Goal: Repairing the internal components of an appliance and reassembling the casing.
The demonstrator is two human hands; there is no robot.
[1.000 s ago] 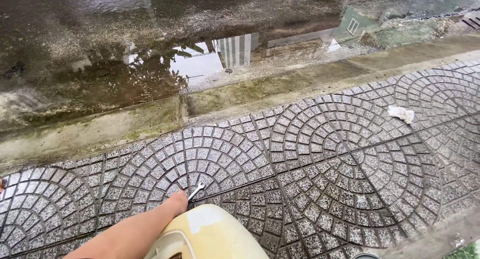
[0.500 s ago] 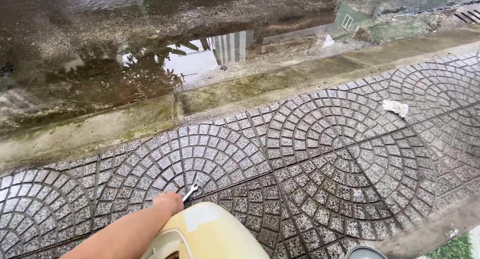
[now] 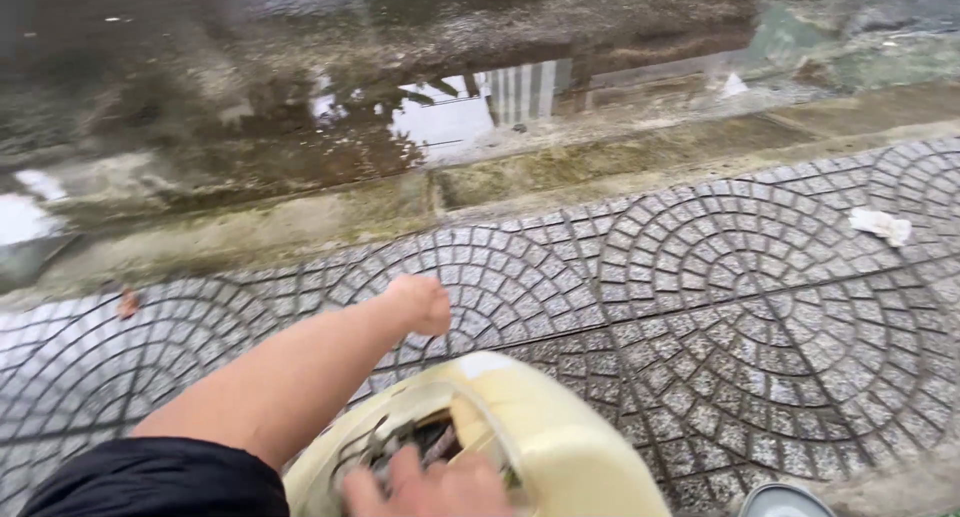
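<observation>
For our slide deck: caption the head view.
Left hand fisted over patterned paving; right hand on cream container.

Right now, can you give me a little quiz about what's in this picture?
1. True or false: the left hand lies flat and open on the paving.
2. What does the right hand touch? A) a red bucket B) the cream plastic container C) a broom
3. Fill in: the crumpled scrap on the paving is coloured ____.
Key: 1 false, it is closed in a fist; 2 B; 3 white.
</observation>
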